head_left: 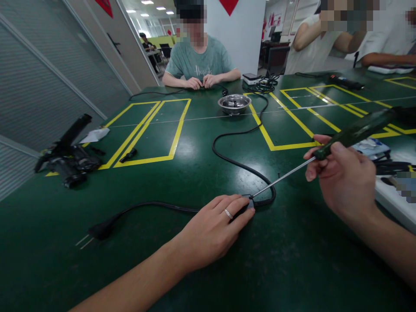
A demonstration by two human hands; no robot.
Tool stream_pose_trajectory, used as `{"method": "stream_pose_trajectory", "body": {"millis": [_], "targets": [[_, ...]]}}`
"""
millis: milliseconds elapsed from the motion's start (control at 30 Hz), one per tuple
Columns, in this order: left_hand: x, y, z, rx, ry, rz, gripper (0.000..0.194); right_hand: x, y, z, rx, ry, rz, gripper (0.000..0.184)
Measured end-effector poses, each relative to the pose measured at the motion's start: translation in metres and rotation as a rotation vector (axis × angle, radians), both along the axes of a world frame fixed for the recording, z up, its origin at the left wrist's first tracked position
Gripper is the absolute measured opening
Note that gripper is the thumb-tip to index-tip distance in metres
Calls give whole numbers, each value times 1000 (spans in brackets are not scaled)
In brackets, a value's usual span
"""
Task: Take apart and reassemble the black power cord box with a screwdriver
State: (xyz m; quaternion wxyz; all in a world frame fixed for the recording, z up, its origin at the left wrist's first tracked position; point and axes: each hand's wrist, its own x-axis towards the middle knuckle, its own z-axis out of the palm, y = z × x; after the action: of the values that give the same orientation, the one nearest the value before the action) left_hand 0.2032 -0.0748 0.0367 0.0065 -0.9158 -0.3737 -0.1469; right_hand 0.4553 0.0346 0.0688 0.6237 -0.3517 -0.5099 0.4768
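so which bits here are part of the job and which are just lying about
In use:
screwdriver, in the right hand
small casing, under the left hand
black cord and its plug

Apparently just lying about:
black parts at left
small black piece by the yellow tape
metal bowl, perhaps

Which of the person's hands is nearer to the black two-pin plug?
Left. The left hand lies to the right of the plug; the right hand is farther right, gripping a green-handled screwdriver.
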Motion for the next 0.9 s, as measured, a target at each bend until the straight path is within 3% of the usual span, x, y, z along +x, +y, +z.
{"method": "stream_pose_trajectory", "body": {"millis": [267, 533, 800, 900], "targets": [[1, 1, -1, -7, 2, -7, 41, -4, -2, -1, 3, -15, -64, 16], [0, 1, -2, -10, 4, -4, 41, 5, 2, -5, -57, 122, 147, 36], [0, 1, -1, -6, 7, -1, 40, 3, 4, 0, 22, 7, 20, 10], [0, 1, -1, -1, 6, 0, 40, 2, 5, -1, 54, -30, -18, 11]]}}
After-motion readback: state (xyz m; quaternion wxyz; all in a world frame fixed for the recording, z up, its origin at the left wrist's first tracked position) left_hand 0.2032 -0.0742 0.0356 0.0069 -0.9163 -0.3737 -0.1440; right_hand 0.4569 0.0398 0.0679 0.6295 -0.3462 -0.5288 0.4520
